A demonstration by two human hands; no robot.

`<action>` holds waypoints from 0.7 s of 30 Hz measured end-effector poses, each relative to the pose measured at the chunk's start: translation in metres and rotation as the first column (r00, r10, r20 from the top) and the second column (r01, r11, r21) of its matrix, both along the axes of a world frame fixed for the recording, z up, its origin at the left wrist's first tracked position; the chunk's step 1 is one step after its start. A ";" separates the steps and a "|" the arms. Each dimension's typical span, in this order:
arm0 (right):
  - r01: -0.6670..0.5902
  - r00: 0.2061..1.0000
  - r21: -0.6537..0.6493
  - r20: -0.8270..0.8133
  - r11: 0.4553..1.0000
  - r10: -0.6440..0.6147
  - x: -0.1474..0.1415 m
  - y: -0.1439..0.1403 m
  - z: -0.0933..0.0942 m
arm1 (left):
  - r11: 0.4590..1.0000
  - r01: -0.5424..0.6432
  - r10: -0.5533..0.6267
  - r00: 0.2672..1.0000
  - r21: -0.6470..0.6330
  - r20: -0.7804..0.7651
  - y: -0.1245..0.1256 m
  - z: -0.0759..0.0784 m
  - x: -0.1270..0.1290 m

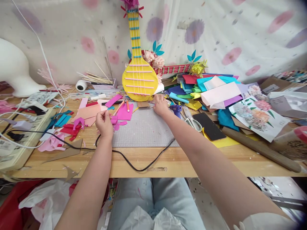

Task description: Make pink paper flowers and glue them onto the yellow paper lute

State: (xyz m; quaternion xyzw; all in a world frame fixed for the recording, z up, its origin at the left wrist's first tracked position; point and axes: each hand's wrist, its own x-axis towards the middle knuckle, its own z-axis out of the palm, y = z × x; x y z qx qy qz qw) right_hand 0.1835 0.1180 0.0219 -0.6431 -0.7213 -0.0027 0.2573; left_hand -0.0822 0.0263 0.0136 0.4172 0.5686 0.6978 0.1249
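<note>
pinching a small magenta paper piece at the grey cutting mat's left edge, the left hand sits nearer the body, while the right hand reaches to the mat's far edge, fingers curled on something too small to tell.

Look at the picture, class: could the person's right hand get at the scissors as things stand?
Probably yes. The right hand rests at the cutting mat's far edge, and the scissors lie uncovered just to its right, nothing between.

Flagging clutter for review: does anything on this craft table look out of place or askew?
Yes. A black cable trails across the grey cutting mat and over the table edge; paper scraps lie scattered left of it.
</note>
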 end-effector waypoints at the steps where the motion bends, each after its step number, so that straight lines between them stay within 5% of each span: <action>1: 0.006 1.000 -0.027 0.009 1.000 -0.005 0.000 -0.001 0.001 | 1.000 -0.011 0.011 1.000 -0.016 0.005 0.000 0.001 0.000; 6: 0.009 1.000 -0.022 -0.020 1.000 -0.009 -0.001 -0.014 0.012 | 0.999 -0.025 0.025 1.000 -0.023 -0.004 0.001 0.002 -0.004; 14: 0.019 0.896 -0.020 -0.443 1.000 -0.026 -0.001 -0.051 0.008 | 0.999 0.040 -0.045 0.972 -0.026 -0.229 -0.002 -0.005 0.008; 21: -0.132 0.932 0.053 -0.333 0.990 0.142 -0.005 -0.074 -0.016 | 0.976 0.173 -0.210 0.899 -0.129 -0.383 -0.009 -0.006 0.028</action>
